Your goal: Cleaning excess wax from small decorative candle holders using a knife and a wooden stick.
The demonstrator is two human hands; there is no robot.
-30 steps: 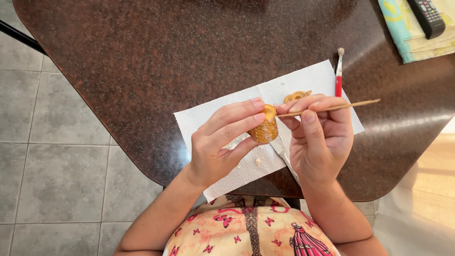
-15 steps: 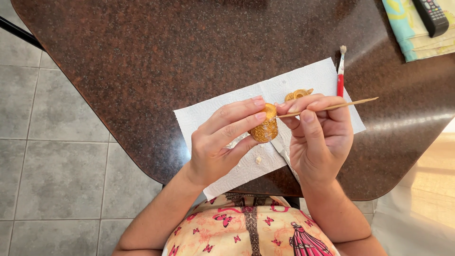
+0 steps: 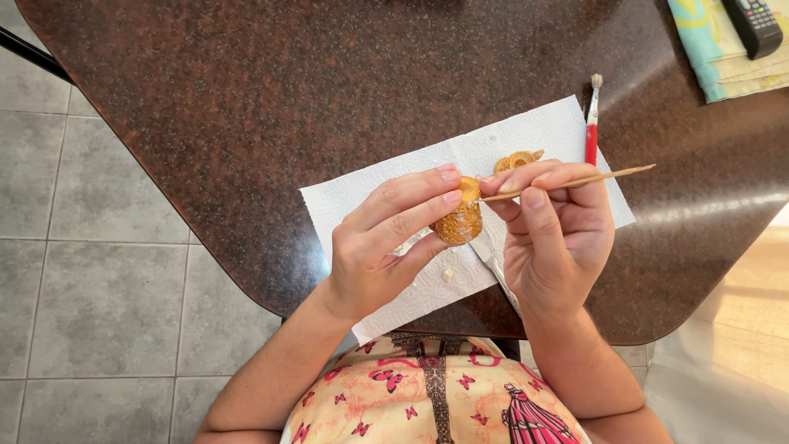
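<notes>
My left hand (image 3: 386, 238) pinches a small golden, textured, barrel-shaped object (image 3: 459, 219) between thumb and fingers, held just above a white paper towel (image 3: 370, 197). My right hand (image 3: 555, 234) grips a thin wooden stick (image 3: 608, 175), its near tip touching the top of the golden object. A second small golden piece (image 3: 516, 159) lies on the towel just beyond my right fingers. A red-handled paintbrush (image 3: 592, 123) rests on the towel's far right edge.
The towel lies on a dark speckled brown table (image 3: 246, 107) with a rounded edge near my lap. A folded turquoise and yellow cloth (image 3: 715, 57) with a black remote control (image 3: 752, 25) sits at the far right corner. Grey floor tiles (image 3: 90, 304) lie to the left.
Nothing has clearly changed; both hands keep their hold, with only a slight shift of the stick.
</notes>
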